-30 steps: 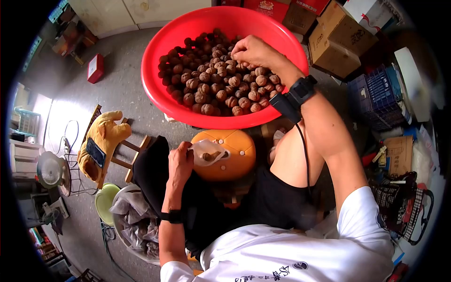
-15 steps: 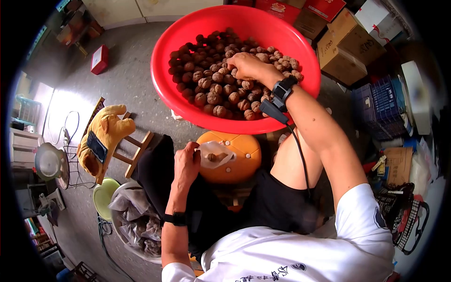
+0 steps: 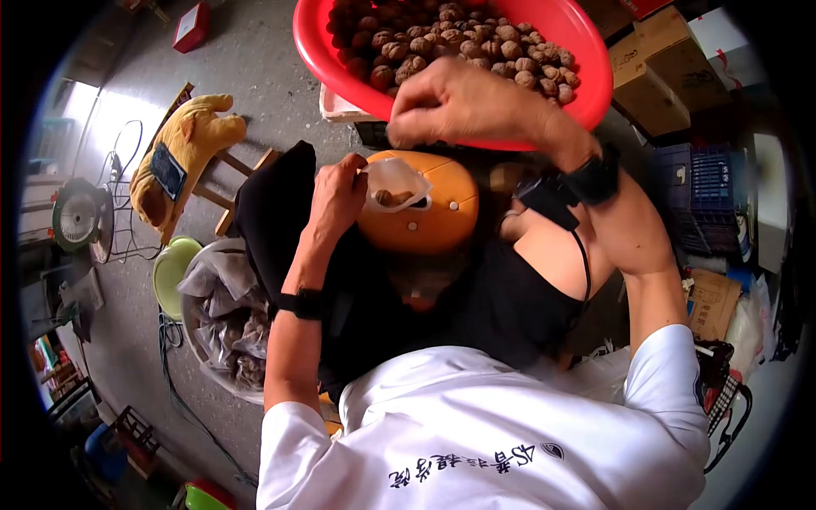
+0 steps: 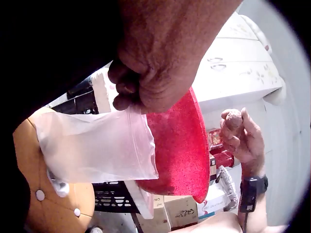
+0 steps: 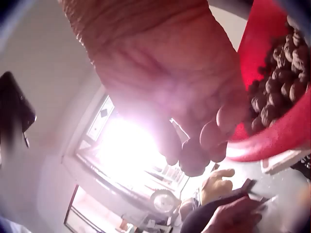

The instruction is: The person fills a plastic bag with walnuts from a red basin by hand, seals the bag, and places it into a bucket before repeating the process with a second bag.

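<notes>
The right hand point(image 3: 463, 102) pinches a wrinkled brown walnut point(image 4: 233, 118) in its fingers, just above the clear plastic bag point(image 3: 393, 183) that the left hand point(image 3: 337, 194) grips.

Left hand point(image 4: 150, 73) pinches clear bag point(image 4: 92, 150); right hand point(image 4: 243, 138) holds walnut point(image 4: 233, 118).

Floor: grey concrete point(image 3: 255, 76), bright sun patch point(image 3: 110, 127) far left. Small red box point(image 3: 191, 25) on floor, far left. Left side: yellow plush toy point(image 3: 183, 144) lying on a low wooden stool point(image 3: 238, 200); fan point(image 3: 76, 217) w/ wire guard further left; cables point(image 3: 170, 374) trailing along floor nr it. Near left: green bowl point(image 3: 170, 272) just beside a bin lined w/ clear plastic point(image 3: 225, 314). Right side: stacked cardboard boxes point(image 3: 654, 81) far, blue plastic crate point(image 3: 680, 183) nearer, flat carton point(image 3: 712, 297) below that, dark bag point(image 3: 722, 378) near right. White cabinet front point(image 4: 238, 63) at far wall. Strong window glare point(image 5: 126, 145) in right wrist view.
</notes>
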